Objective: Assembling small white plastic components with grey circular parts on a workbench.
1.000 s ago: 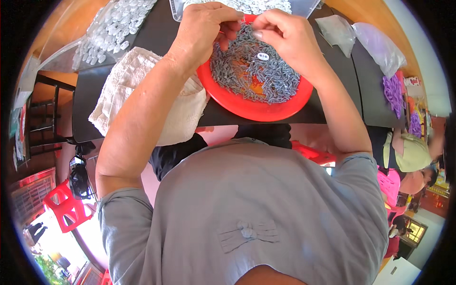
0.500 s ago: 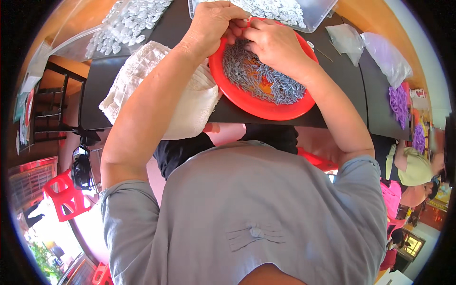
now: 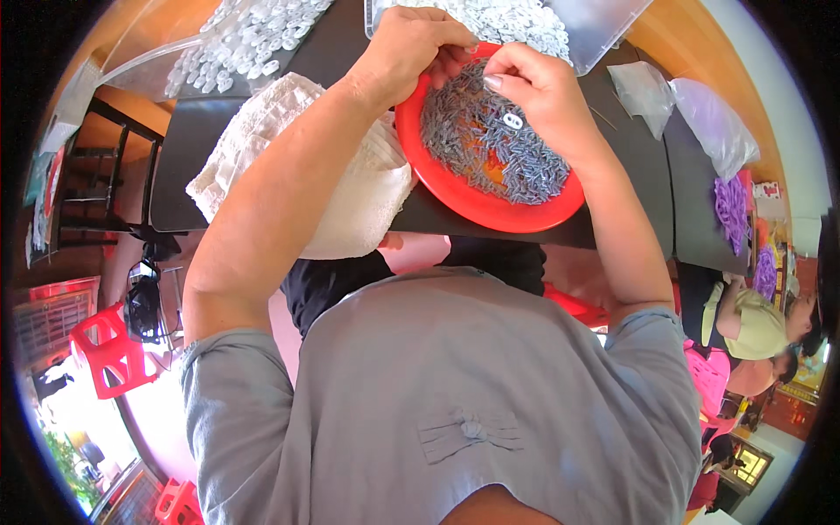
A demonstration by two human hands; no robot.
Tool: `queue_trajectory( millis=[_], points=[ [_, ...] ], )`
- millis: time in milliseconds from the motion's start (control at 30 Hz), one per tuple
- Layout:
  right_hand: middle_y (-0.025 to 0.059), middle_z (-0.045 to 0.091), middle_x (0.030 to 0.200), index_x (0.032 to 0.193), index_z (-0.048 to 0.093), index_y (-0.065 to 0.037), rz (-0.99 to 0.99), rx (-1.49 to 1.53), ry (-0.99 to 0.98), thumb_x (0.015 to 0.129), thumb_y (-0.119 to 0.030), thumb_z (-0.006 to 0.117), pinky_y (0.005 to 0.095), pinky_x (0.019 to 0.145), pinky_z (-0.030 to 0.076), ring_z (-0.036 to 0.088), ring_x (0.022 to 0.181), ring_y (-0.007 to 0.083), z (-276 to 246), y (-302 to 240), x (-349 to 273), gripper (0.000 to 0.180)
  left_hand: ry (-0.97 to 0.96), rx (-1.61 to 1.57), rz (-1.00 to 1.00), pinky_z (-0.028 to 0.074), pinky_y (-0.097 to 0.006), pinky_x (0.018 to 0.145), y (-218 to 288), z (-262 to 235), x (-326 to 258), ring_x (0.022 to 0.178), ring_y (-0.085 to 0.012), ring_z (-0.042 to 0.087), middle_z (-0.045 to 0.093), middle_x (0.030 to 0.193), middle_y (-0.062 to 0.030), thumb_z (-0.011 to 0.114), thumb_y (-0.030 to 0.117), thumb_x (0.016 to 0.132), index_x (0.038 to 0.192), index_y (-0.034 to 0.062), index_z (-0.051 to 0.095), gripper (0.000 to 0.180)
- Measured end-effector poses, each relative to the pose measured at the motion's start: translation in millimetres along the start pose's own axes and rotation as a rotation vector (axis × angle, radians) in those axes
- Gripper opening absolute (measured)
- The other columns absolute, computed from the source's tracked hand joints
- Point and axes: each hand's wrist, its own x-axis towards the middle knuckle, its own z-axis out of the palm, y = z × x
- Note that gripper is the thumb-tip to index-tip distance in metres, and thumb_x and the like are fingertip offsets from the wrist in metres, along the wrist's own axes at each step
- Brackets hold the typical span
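Observation:
My left hand (image 3: pixel 418 54) is raised over the far left rim of a red basin (image 3: pixel 490 218), its fingers pinched together. Whatever it may hold is too small to make out. On the basin's right side my right hand (image 3: pixel 541 92) has thumb and forefinger closed, and their contents, if any, do not show. Many small grey screw-like pieces (image 3: pixel 534 171) cover much of the basin's inside. A small white oval piece with dark holes (image 3: pixel 513 122) appears over them, just below my right hand; whether it lies or falls I cannot tell.
A clear plastic bin (image 3: pixel 604 39) of white oval pieces stands behind the basin. More such pieces (image 3: pixel 254 44) lie in a clear bag at far left. A folded white cloth (image 3: pixel 346 214) rests beside the basin. Plastic bags (image 3: pixel 713 122) sit at right, near another person (image 3: pixel 757 324).
My hands were together at the basin's far rim with a white piece at the fingertips. They are now apart, and a white piece shows over the grey pieces. The view has shifted slightly.

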Motion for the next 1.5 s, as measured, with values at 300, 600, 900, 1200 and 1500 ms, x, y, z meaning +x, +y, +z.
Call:
queue_trajectory(
  millis=[300, 600, 900, 1200, 1500],
  points=[
    [0.0026, 0.062, 0.081, 0.091, 0.063, -0.002, 0.220, 0.666, -0.021, 0.088, -0.009, 0.062, 0.0215, 0.061, 0.044, 0.059, 0.072, 0.0091, -16, 0, -7, 0.008, -0.069, -0.095, -0.138, 0.043, -0.026, 0.046, 11, 12, -6, 0.056, -0.0145, 0.057, 0.062, 0.073, -0.0092, 0.063, 0.010, 0.084, 0.082, -0.0038, 0.066, 0.014],
    [0.0023, 0.062, 0.083, 0.091, 0.062, -0.001, 0.170, 0.739, 0.006, 0.087, -0.007, 0.062, 0.0229, 0.063, 0.045, 0.059, 0.074, 0.0103, -12, 6, -4, 0.008, -0.072, -0.110, -0.167, 0.042, -0.026, 0.046, 11, 17, -9, 0.058, -0.0149, 0.056, 0.061, 0.073, -0.0090, 0.063, 0.011, 0.085, 0.084, -0.0034, 0.065, 0.015],
    [0.0057, 0.059, 0.086, 0.092, 0.063, -0.005, -0.242, -0.238, 0.041, 0.079, -0.008, 0.066, 0.0341, 0.074, 0.047, 0.059, 0.082, 0.0229, -1, 2, -7, 0.013, -0.010, -0.163, -0.105, 0.046, -0.028, 0.048, 6, 9, -5, 0.058, -0.0161, 0.059, 0.064, 0.073, -0.0109, 0.063, 0.008, 0.083, 0.081, -0.0035, 0.067, 0.013],
    [0.0069, 0.057, 0.090, 0.089, 0.063, -0.006, -0.338, -0.281, 0.019, 0.076, -0.005, 0.066, 0.0398, 0.080, 0.046, 0.056, 0.092, 0.0286, 7, 3, -5, 0.013, 0.009, -0.201, -0.123, 0.047, -0.028, 0.049, 7, 8, -5, 0.058, -0.0166, 0.060, 0.065, 0.075, -0.0114, 0.061, 0.009, 0.085, 0.082, -0.0035, 0.068, 0.014],
    [0.0074, 0.060, 0.090, 0.086, 0.061, -0.006, -0.433, -0.365, -0.021, 0.076, -0.005, 0.066, 0.0413, 0.082, 0.046, 0.057, 0.093, 0.0296, 14, 2, -7, 0.011, 0.004, -0.167, -0.075, 0.044, -0.030, 0.053, 2, 7, -4, 0.063, -0.0170, 0.057, 0.063, 0.078, -0.0096, 0.060, 0.012, 0.088, 0.085, -0.0019, 0.066, 0.016]
  ],
)
